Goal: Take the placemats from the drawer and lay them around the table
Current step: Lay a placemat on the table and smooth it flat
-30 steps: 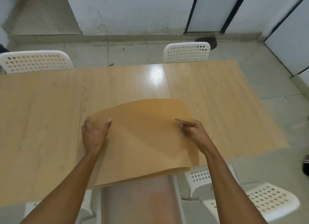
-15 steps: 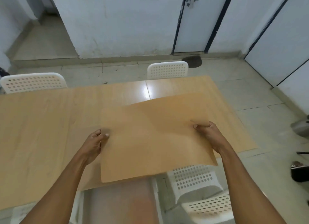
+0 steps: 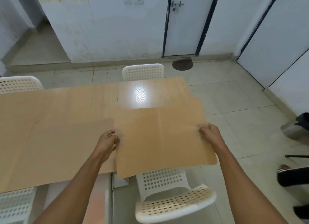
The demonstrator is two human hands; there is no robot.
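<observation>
Left hand [image 3: 108, 141] pinches the left edge of a flat tan rectangular placemat [image 3: 160, 136], fingers curled over its rim; right hand [image 3: 209, 131] grips the right edge, fingers wrapped underneath and thumb on top. Placemat spans between both sets of fingers, held above the right end of the light wooden desk [image 3: 55, 126], its near edge overhanging the desk's rim beyond the fingers toward the person. White perforated plastic chair [image 3: 172, 200] sits below the right fingers; a second such chair [image 3: 143, 71] stands across the desk, beyond the fingers.
</observation>
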